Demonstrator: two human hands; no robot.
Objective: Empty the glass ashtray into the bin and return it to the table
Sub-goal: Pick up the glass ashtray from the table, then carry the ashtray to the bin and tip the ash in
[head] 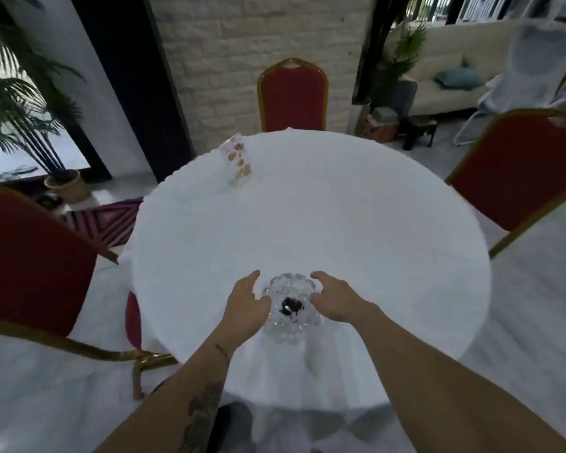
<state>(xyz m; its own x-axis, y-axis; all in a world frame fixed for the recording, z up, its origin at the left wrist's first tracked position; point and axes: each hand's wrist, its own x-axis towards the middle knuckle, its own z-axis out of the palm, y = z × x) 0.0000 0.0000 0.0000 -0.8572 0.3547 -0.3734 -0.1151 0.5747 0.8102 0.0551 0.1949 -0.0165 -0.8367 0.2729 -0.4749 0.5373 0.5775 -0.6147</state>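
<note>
A clear, scalloped glass ashtray [291, 308] sits near the front edge of a round table [324, 230] covered in a white cloth. Dark ash and butts lie in its middle. My left hand [245, 305] is at the ashtray's left side, fingers spread, thumb close to or touching the rim. My right hand [335, 297] is at its right side, fingers curved beside the rim. Neither hand has closed around the glass, and the ashtray rests on the cloth. No bin is in view.
A small menu card [237, 160] stands at the table's far left. Red chairs with gold frames stand at the left [30, 263], far side [293, 94] and right [520, 168]. A potted palm [23, 103] is back left, a sofa [464, 63] back right.
</note>
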